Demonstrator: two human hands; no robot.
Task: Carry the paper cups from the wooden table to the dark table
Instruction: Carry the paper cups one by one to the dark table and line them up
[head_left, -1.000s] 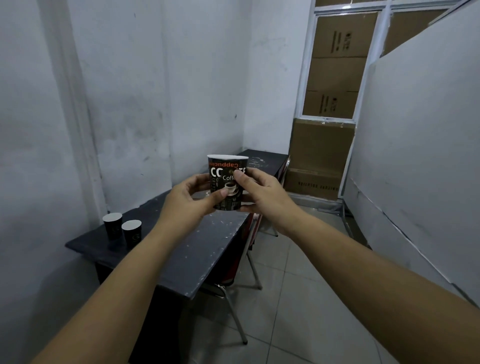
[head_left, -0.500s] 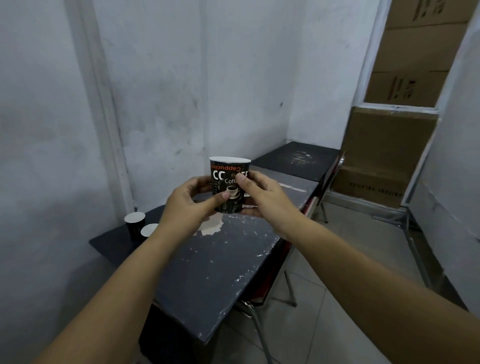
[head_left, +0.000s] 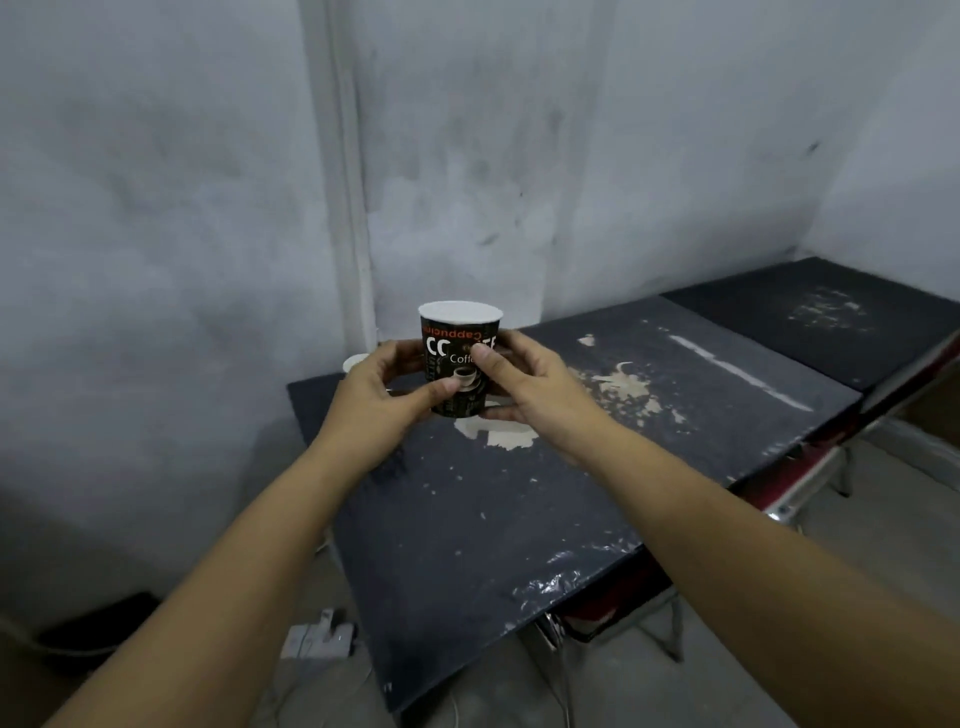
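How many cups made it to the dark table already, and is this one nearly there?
At least one cup already stands on the dark table, mostly hidden behind the left hand. Both hands, with the right hand, hold a paper cup above it. Setting it down is left.

We stand in what looks like a bare back room or storeroom, its grey plastered walls (head_left: 156, 208) stained and scuffed and a rough concrete floor (head_left: 883, 519) underfoot. Before us a dark table (head_left: 519, 519), its surface chipped and flaking with pale patches, runs along the wall on a metal frame (head_left: 810, 483), with a second dark tabletop (head_left: 831, 312) butted against its far end. A white power strip (head_left: 317, 635) lies loose on the floor beneath.
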